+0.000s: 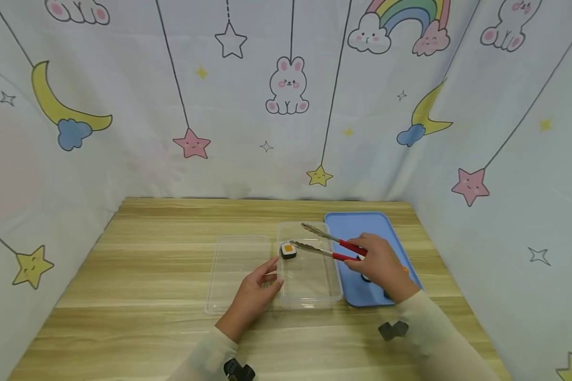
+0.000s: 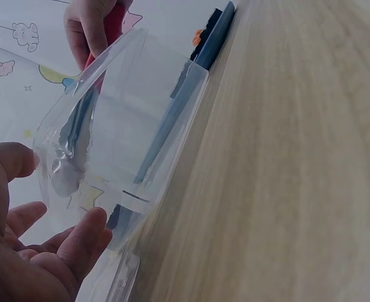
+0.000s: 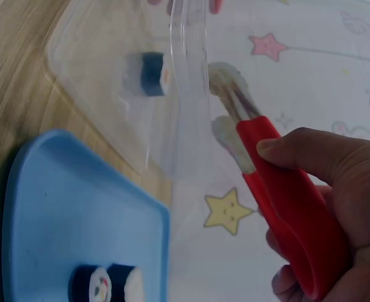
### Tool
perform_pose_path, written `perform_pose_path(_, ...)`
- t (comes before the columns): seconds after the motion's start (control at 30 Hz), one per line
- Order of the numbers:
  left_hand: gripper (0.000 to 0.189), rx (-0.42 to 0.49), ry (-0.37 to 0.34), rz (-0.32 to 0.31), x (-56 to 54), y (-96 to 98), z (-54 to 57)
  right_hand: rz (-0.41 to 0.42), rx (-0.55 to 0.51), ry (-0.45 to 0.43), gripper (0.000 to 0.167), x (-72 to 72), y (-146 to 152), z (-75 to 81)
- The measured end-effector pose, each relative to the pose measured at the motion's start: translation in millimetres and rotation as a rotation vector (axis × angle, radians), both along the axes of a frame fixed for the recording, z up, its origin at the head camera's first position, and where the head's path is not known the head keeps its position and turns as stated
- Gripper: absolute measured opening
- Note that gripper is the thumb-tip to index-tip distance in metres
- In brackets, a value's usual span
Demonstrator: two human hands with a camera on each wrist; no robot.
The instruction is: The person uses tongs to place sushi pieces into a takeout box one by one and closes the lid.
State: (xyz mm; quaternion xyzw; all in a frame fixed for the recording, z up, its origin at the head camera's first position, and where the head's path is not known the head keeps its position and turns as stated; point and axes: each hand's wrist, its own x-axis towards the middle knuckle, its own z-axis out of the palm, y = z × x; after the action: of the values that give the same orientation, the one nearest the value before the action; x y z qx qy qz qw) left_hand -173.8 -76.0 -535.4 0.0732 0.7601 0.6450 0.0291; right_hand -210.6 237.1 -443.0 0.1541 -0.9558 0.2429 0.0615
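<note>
My right hand (image 1: 377, 260) grips a pair of tongs (image 1: 345, 246) by their red handles. The metal arms stand apart over a clear plastic box (image 1: 310, 304). Inside the box, at its left side, sits one sushi roll (image 1: 288, 250) with a dark wrap, white rice and an orange centre; it also shows through the wall in the right wrist view. One tong tip is near that roll in the head view; whether they touch I cannot tell. My left hand (image 1: 257, 290) is at the box's left wall, fingers spread and loosely bent, fingertips at the plastic.
A blue tray (image 1: 357, 222) stands right of the box, partly behind my right hand. Several sushi pieces lie on it, among them a roll (image 3: 100, 286). A clear, flat lid (image 1: 235, 275) lies left of the box on the wooden table (image 1: 162, 254). Printed curtains surround the table.
</note>
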Motion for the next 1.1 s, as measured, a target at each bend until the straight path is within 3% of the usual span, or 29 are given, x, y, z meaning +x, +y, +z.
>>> perform_pose_path(0.47, 0.057, -0.027, -0.017, -0.015, -0.9, -2.0, 1.7, -0.112, -0.086, 0.003, 0.046, 11.9, 41, 3.6)
perform_pose_path(0.73, 0.057, -0.048, -0.004, -0.023, -1.0, -1.6, 0.5, -0.176, -0.062, 0.003, 0.046, 22.9, 70, 0.0)
perform_pose_path(1.1, 0.058, -0.021, -0.014, -0.009, -0.2, 0.2, 0.7, -0.259, -0.027, -0.075, 0.05, 44.7, 105, -2.4)
